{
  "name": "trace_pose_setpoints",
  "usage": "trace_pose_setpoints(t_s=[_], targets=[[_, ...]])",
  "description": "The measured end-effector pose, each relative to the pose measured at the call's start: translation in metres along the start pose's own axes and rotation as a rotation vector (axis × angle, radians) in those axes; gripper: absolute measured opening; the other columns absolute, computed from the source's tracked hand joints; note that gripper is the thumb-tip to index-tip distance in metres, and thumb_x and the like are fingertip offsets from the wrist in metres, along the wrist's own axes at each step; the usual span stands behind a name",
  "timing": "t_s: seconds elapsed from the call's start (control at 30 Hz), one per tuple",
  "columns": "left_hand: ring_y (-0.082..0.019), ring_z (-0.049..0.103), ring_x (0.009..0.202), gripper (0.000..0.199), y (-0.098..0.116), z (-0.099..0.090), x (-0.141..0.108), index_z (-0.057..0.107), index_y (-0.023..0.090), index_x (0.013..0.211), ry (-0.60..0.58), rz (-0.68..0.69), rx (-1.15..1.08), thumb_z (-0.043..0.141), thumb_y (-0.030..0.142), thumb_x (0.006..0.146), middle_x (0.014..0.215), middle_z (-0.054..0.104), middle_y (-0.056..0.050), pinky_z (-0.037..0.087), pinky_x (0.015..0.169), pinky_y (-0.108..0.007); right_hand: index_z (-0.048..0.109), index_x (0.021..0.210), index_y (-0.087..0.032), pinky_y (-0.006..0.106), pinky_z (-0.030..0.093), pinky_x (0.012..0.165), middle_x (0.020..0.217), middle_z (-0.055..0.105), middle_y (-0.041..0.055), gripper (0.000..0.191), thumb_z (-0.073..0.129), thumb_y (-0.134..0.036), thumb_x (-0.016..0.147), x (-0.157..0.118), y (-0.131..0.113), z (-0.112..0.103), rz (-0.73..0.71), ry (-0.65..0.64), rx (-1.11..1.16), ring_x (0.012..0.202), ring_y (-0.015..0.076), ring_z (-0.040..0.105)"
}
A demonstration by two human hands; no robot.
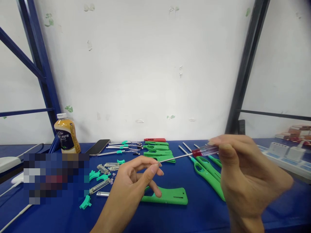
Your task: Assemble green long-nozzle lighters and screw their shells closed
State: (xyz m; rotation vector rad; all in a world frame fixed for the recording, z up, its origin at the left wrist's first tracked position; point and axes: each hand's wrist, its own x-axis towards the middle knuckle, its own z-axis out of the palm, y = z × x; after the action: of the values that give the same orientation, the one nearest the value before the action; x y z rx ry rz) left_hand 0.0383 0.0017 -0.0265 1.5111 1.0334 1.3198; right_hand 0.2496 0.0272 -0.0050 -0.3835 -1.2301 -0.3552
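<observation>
Above the green lighter (173,196), the left hand (137,176) pinches at the tip of the screwdriver (196,153); right of the lighter, the right hand (247,176) pinches its handle; a loose left pinch could let the tip slip and jab skin

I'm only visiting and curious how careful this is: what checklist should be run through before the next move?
1. Screwdriver gripped by its handle in the right hand: ok.
2. Left hand fingertips at the screwdriver's tip: ok.
3. Tiny screw pinched there: cannot tell, too small.
4. Left hand touching the green casing below: cannot tell.
5. Teal pieces gathered in one pile: not ok, scattered.
6. Bottle upright and capped: ok.
</observation>
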Motion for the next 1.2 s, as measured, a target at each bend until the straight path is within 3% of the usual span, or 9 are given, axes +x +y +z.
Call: trace_pose_setpoints(t_s=[0.3, 0.5, 0.67, 0.77, 0.9, 1.03, 1.2], targets=[[-0.015, 0.071, 0.051, 0.037, 0.001, 0.002, 0.002, 0.074, 0.019, 0.094, 0.002, 0.005, 0.013, 0.075, 0.055, 0.092, 0.090, 0.078, -0.007, 0.026, 0.038, -0.020, 0.083, 0.095, -0.026, 0.035, 0.054, 0.059, 0.081, 0.075, 0.0002, 0.016, 0.076, -0.011, 0.093, 0.000, -0.002, -0.001, 0.015, -0.007, -0.004, 0.072, 0.0204, 0.069], [-0.018, 0.069, 0.050, 0.034, 0.008, 0.005, -0.002, 0.077, 0.019, 0.083, 0.065, 0.037, 0.050, 0.079, 0.053, 0.086, 0.082, 0.079, -0.007, 0.036, 0.041, -0.023, 0.083, 0.095, -0.027, 0.034, 0.055, 0.062, 0.083, 0.078, -0.0004, 0.016, 0.077, -0.013, 0.093, 0.001, 0.000, -0.005, 0.056, -0.036, -0.063, 0.074, 0.0202, 0.070], [-0.023, 0.073, 0.057, 0.026, 0.001, 0.007, -0.004, 0.079, 0.023, 0.086, 0.108, 0.094, 0.131, 0.075, 0.048, 0.090, 0.070, 0.076, -0.004, 0.046, 0.048, -0.027, 0.084, 0.097, -0.028, 0.033, 0.055, 0.063, 0.085, 0.079, -0.0005, 0.015, 0.079, -0.014, 0.092, 0.001, -0.001, -0.007, 0.068, -0.060, -0.070, 0.077, 0.0197, 0.070], [-0.025, 0.076, 0.064, 0.023, -0.005, 0.008, -0.005, 0.079, 0.024, 0.092, 0.072, 0.100, 0.209, 0.070, 0.045, 0.094, 0.062, 0.073, -0.003, 0.047, 0.051, -0.028, 0.083, 0.095, -0.027, 0.032, 0.053, 0.062, 0.084, 0.077, -0.0007, 0.013, 0.079, -0.015, 0.093, 0.002, -0.002, -0.007, 0.056, -0.061, -0.041, 0.075, 0.0186, 0.068], [-0.021, 0.074, 0.057, 0.023, -0.012, 0.014, -0.006, 0.076, 0.022, 0.087, 0.001, 0.072, 0.142, 0.072, 0.044, 0.093, 0.080, 0.079, -0.005, 0.050, 0.054, -0.029, 0.082, 0.093, -0.026, 0.032, 0.050, 0.058, 0.081, 0.075, 0.0001, 0.008, 0.078, -0.019, 0.095, 0.003, 0.000, -0.006, 0.043, -0.054, -0.025, 0.073, 0.0190, 0.067], [-0.019, 0.072, 0.053, 0.023, -0.017, 0.024, -0.009, 0.073, 0.022, 0.084, -0.052, 0.058, 0.128, 0.069, 0.042, 0.095, 0.076, 0.076, -0.002, 0.045, 0.054, -0.027, 0.080, 0.091, -0.025, 0.032, 0.049, 0.057, 0.080, 0.073, -0.0004, 0.009, 0.076, -0.019, 0.097, 0.005, -0.001, -0.009, 0.045, -0.052, -0.009, 0.070, 0.0176, 0.064], [-0.021, 0.070, 0.063, 0.024, -0.024, 0.033, -0.011, 0.072, 0.024, 0.089, -0.094, 0.082, 0.298, 0.061, 0.040, 0.102, 0.067, 0.073, -0.002, 0.043, 0.057, -0.028, 0.080, 0.092, -0.025, 0.030, 0.049, 0.060, 0.079, 0.072, -0.0025, 0.007, 0.079, -0.020, 0.096, 0.009, -0.010, -0.015, 0.124, -0.185, -0.020, 0.068, 0.0149, 0.062]])
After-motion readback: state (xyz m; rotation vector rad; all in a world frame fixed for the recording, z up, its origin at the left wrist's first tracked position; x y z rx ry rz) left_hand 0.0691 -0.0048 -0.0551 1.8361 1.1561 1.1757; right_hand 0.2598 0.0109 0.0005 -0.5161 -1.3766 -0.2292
